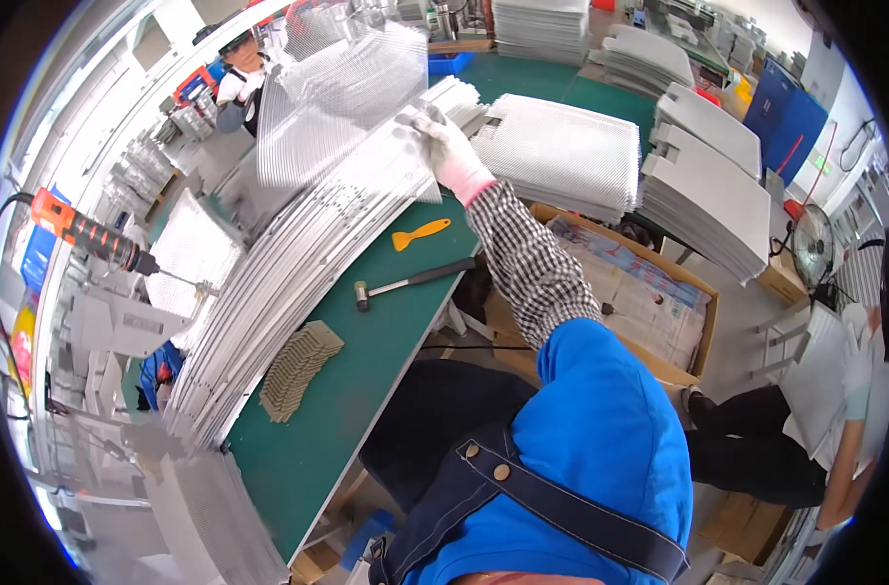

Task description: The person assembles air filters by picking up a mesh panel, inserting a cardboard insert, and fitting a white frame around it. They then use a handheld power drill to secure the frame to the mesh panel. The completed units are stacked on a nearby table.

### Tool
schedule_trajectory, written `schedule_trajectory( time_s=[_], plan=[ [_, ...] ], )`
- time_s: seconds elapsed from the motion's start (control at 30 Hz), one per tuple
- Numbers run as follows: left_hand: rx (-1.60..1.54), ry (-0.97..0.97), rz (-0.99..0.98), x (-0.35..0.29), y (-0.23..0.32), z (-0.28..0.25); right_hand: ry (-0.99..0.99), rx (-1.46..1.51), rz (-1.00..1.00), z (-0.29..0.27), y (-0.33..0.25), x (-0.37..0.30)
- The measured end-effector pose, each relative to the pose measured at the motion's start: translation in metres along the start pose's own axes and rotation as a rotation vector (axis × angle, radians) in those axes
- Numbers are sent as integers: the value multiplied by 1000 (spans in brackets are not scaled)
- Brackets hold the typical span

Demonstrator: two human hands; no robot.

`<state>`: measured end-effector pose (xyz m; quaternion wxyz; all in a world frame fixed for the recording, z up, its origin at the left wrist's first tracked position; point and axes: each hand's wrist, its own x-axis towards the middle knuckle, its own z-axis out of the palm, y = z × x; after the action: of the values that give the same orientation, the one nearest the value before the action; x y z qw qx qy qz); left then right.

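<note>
Nearest the viewer, the person's blue shoulder (610, 419), crossed by a dark apron strap (561, 512), leads into a checked sleeve (537, 253) and the gloved right hand (446, 151), here termed the grip. The left hand lies outside the field. The fingers are partly bent at the upper end of a stack of long pale panels (298, 234); whether they are closed on anything cannot be told. The mesh sheet (342, 107), its outline blurred, stands immediately to the left of the grip, above the stack. To the right of the grip is a separate pile of mesh panels (556, 151). Below the grip, on the green bench (347, 390), are a yellow scraper (422, 235), a mallet (405, 283) and, farther down and to the left, a row of nested metal pieces (301, 370). The step in hand appears to be the handling of the mesh sheet over the stack; the next move probably calls for a sure hold on its edge, free of the panels beneath.
</note>
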<state>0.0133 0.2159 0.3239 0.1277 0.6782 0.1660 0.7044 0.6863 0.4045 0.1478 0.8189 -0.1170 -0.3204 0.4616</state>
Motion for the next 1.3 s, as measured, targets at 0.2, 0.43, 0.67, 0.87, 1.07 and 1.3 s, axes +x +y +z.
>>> schedule_trajectory(
  time_s=[0.2, 0.43, 0.67, 0.87, 1.07, 1.3],
  plan=[
    [-737, 452, -722, -152, -142, 57, -78, -141, 219, 14, 4, -115],
    [-1028, 295, -1079, -199, -224, 111, 36, -532, 539, 63, 59, -210],
    [-1140, 467, -1126, -203, -229, 98, -61, -600, 749, 74, 101, -230],
    [-1394, 461, -1052, -210, -237, 90, -341, -758, 925, 107, 128, -225],
    [-1266, 423, -1052, -204, -222, 96, -290, -766, 972, 114, 135, -229],
    [-1236, 320, -984, -212, -220, 96, -298, -826, 910, 94, 143, -230]
  ],
)
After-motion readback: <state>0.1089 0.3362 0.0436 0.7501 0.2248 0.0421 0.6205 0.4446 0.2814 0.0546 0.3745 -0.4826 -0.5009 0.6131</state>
